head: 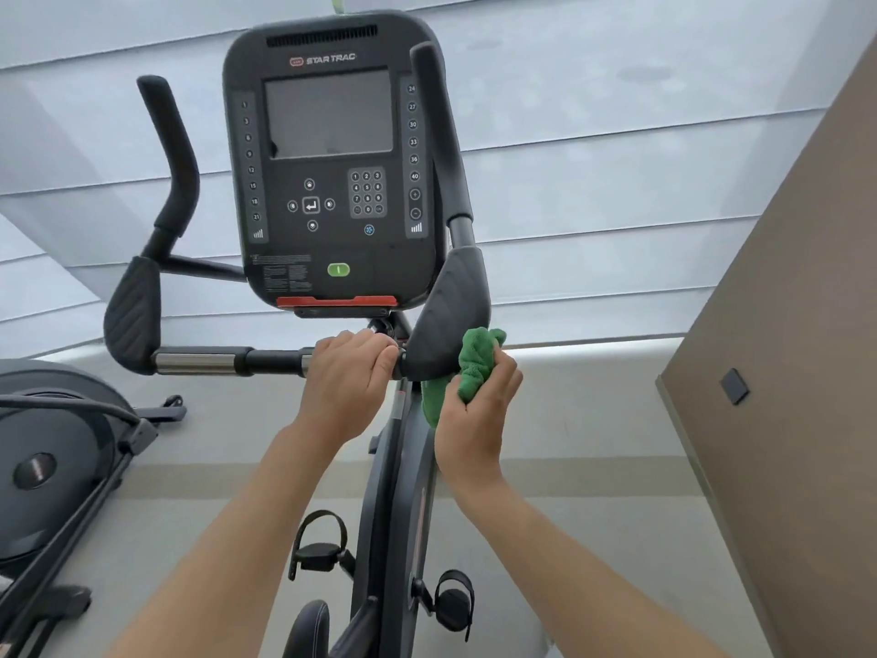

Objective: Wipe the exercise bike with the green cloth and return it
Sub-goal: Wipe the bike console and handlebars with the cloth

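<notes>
Gripping the handlebar (pixel 228 363) with the left hand (pixel 351 368), right hand (pixel 474 415) clutches the bunched green cloth (pixel 470 368) against the bike's (pixel 398 491) elbow pad (pixel 451 315) just above it; dangling tail could slip loose.

A gym; exercise bike (pixel 398 467) beside another cardio machine (pixel 52 467)

One exercise bike (pixel 403 467) fills the middle of the frame, with one console (pixel 327 159), two upright handlebar grips (pixel 173 149), two padded elbow rests (pixel 130 311) and two strapped pedals (pixel 318 548). One green cloth (pixel 467 372) shows at centre right. Two hands (pixel 351 372) reach in from below. One second machine (pixel 57 467) stands at lower left.
</notes>
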### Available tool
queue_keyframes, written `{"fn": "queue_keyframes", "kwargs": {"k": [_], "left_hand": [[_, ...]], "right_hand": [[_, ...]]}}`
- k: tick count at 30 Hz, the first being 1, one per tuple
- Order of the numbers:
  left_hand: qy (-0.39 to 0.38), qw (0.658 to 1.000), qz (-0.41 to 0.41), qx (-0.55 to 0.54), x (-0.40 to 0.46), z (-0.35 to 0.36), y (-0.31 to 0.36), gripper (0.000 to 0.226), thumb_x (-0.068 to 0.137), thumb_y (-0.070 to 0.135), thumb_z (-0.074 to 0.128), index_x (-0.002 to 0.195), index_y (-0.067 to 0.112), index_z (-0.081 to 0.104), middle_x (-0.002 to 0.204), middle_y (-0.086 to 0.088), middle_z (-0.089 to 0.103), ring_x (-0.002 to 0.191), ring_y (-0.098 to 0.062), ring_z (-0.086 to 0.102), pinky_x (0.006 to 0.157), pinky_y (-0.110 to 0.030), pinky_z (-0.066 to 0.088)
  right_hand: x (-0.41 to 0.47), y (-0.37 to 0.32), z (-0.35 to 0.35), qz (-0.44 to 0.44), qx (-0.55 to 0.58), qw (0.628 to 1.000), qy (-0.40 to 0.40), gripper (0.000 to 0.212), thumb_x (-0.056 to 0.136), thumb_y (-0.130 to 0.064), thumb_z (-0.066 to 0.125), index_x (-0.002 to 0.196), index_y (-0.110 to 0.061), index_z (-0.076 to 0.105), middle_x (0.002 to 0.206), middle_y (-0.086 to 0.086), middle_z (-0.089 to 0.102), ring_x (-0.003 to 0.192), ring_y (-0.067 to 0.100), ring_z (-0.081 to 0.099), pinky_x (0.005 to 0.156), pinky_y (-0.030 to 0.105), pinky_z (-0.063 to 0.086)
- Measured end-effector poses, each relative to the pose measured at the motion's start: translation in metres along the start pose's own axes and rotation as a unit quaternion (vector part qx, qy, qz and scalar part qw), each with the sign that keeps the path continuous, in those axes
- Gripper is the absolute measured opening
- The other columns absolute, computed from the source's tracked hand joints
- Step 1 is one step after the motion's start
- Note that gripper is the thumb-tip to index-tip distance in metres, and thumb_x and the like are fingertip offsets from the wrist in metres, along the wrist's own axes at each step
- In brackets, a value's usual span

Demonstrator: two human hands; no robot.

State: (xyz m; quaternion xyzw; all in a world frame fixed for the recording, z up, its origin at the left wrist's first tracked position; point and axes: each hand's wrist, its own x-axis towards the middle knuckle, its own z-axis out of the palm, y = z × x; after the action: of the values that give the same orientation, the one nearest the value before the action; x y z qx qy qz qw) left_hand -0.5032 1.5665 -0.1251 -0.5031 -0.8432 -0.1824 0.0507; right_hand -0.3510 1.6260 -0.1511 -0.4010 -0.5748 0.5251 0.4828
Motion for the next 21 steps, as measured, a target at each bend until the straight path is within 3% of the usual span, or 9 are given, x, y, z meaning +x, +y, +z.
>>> {"fn": "queue_keyframes", "kwargs": {"k": [4,7,9,12,15,18,21], "left_hand": [[-0.008,1.0,0.013,-0.011,0.0,-0.002,-0.005,0.035,0.107,0.042,0.029,0.097,0.031,0.06,0.088,0.015,0.057,0.087,-0.017,0.05,0.086,-0.04,0.039],[-0.012,0.999,0.024,-0.025,0.0,-0.006,-0.007,0.04,0.105,0.047,0.028,0.102,0.034,0.065,0.089,0.018,0.058,0.089,-0.015,0.052,0.088,-0.038,0.039],[-0.007,0.999,0.023,-0.035,0.0,-0.007,-0.006,0.043,0.102,0.05,0.026,0.102,0.034,0.067,0.089,0.019,0.057,0.089,-0.014,0.052,0.088,-0.036,0.037],[0.006,0.999,0.025,-0.032,0.0,-0.006,-0.006,0.038,0.105,0.046,0.034,0.103,0.033,0.069,0.094,0.016,0.065,0.091,-0.015,0.056,0.089,-0.037,0.039],[0.017,0.999,0.028,-0.025,0.0,-0.004,-0.007,0.03,0.107,0.042,0.041,0.105,0.033,0.07,0.094,0.015,0.066,0.091,-0.014,0.055,0.089,-0.035,0.038],[0.027,0.999,0.023,-0.032,-0.001,-0.002,-0.009,0.032,0.106,0.044,0.04,0.104,0.035,0.07,0.094,0.015,0.066,0.09,-0.013,0.055,0.089,-0.033,0.037],[0.048,0.998,0.011,-0.049,-0.007,0.001,-0.013,0.035,0.105,0.048,0.037,0.108,0.036,0.069,0.098,0.016,0.064,0.096,-0.013,0.054,0.094,-0.031,0.036]], "right_hand": [[-0.021,0.001,-0.019,-0.022,-0.023,0.998,-0.062,0.046,0.096,0.008,0.056,0.132,-0.019,0.049,0.123,-0.001,0.043,0.115,0.004,0.053,0.104,0.032,0.048],[-0.011,-0.011,-0.043,-0.113,-0.061,0.988,-0.091,0.051,0.089,0.004,0.058,0.134,-0.018,0.052,0.127,-0.001,0.046,0.123,0.011,0.051,0.109,0.032,0.047],[0.016,-0.029,-0.052,-0.198,-0.109,0.97,-0.096,0.056,0.08,0.002,0.061,0.134,-0.012,0.052,0.132,0.002,0.047,0.129,0.02,0.05,0.112,0.042,0.046],[0.071,-0.065,-0.046,-0.294,-0.218,0.922,-0.128,0.059,0.073,0.001,0.063,0.132,-0.006,0.055,0.141,0.011,0.048,0.135,0.031,0.046,0.117,0.045,0.04],[0.124,-0.09,-0.023,-0.349,-0.352,0.85,-0.179,0.053,0.076,-0.014,0.064,0.129,-0.009,0.064,0.144,0.011,0.052,0.134,0.033,0.047,0.115,0.045,0.04],[0.149,-0.093,0.006,-0.338,-0.464,0.771,-0.276,0.043,0.079,-0.032,0.053,0.115,-0.015,0.07,0.125,0.003,0.063,0.125,0.029,0.052,0.106,0.053,0.044],[0.148,-0.086,0.023,-0.326,-0.506,0.736,-0.31,0.031,0.08,-0.038,0.047,0.095,-0.019,0.066,0.1,-0.004,0.064,0.11,0.025,0.055,0.1,0.047,0.041]]}}
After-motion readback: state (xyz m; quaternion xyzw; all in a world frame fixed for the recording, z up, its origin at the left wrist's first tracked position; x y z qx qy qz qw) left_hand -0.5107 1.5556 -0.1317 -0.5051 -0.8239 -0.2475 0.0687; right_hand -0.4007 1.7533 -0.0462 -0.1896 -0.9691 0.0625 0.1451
